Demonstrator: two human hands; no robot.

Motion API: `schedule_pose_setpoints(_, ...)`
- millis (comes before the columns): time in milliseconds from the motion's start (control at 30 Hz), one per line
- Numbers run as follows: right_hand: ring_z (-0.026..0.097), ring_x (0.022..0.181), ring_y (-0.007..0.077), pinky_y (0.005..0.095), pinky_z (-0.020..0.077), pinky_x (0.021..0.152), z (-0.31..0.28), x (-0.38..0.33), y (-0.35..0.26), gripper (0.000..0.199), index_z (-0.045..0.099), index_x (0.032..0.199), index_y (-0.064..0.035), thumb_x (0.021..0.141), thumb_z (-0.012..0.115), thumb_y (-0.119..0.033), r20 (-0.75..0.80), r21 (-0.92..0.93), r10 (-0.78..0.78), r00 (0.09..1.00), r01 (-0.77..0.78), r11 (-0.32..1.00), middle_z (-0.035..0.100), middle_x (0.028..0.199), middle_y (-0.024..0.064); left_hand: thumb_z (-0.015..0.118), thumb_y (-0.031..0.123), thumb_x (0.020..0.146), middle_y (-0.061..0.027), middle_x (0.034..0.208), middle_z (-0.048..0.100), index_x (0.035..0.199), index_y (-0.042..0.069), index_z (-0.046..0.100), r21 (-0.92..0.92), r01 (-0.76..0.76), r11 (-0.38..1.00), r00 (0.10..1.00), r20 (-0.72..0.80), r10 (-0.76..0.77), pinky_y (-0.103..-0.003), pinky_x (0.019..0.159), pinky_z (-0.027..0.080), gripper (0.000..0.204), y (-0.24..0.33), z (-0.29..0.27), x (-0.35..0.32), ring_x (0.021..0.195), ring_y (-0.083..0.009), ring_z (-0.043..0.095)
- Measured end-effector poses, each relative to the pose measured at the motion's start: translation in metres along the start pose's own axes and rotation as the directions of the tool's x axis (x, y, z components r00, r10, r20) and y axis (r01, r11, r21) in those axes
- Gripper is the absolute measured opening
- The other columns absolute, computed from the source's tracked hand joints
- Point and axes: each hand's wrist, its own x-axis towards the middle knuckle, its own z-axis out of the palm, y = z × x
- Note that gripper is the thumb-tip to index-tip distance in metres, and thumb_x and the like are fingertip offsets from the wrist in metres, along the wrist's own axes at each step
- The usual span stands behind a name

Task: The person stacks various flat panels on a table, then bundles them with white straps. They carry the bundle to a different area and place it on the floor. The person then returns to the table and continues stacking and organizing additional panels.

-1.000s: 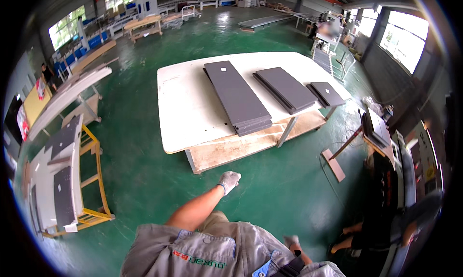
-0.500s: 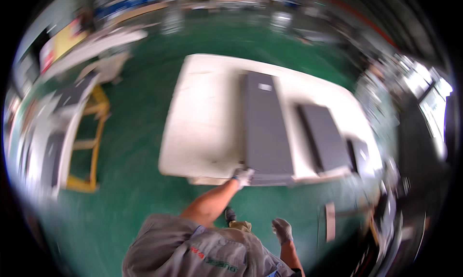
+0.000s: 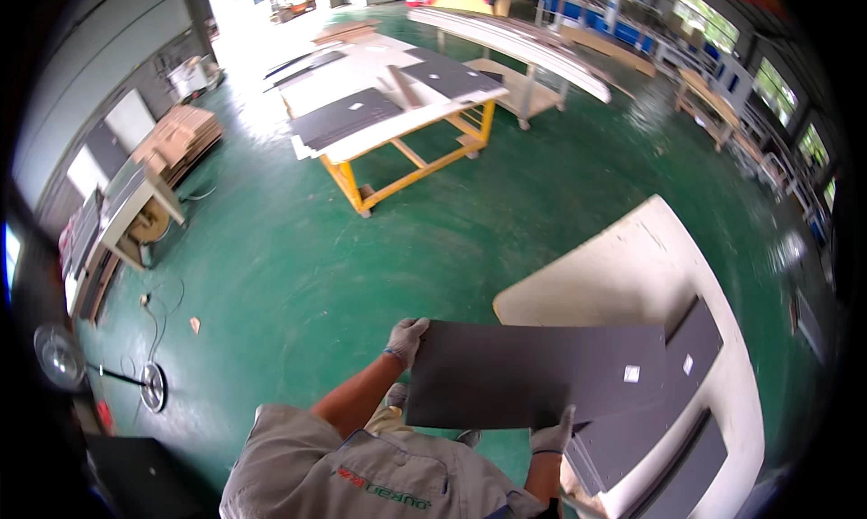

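Grey panel (image 3: 533,374): pinches left end with left hand (image 3: 408,340), near edge with right hand (image 3: 549,438) (full clearance unclear); leaves more panels (image 3: 628,439) on white table (image 3: 596,280).

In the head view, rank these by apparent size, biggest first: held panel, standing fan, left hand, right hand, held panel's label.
1. Held panel
2. Standing fan
3. Left hand and right hand: too alike to rank
4. Label

The fan stands farther off, so it looks smaller than it would nearby.

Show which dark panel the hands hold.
The long panel, left hand on its left end and right hand on its near edge; panels at right lie on the white table.
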Motion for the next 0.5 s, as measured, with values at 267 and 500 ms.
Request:
schedule_pose_setpoints(267,0.049,0.141,0.0302,0.0519,0.0414,0.117,0.221,0.015,0.108,0.089,0.05,0.155,-0.0231,0.088,0.05,-0.082,0.121,0.053,0.091,0.988,-0.098,0.994,0.052,0.157,0.0043,0.073,0.022,0.098,-0.0067,0.104,0.069,0.102,0.006,0.06,-0.028,-0.616,0.787,0.788,-0.031,0.616,-0.035,0.089,0.053,0.021,0.149,-0.18,-0.14,0.097,-0.0158,0.063)
schedule_pose_setpoints(500,0.061,0.092,0.0199,0.0436,0.0506,0.073,0.343,0.181,0.254,0.075,0.069,0.122,-0.0172,0.09,0.05,-0.083,0.957,0.09,0.015,0.288,-0.348,0.933,0.071,0.113,0.0061,0.045,0.064,0.105,-0.0213,0.122,0.07,0.11,0.0,0.07,-0.451,-0.611,0.65,0.65,0.183,0.738,-0.056,0.118,0.035,0.068,0.242,-0.331,-0.15,0.13,-0.0407,0.056)
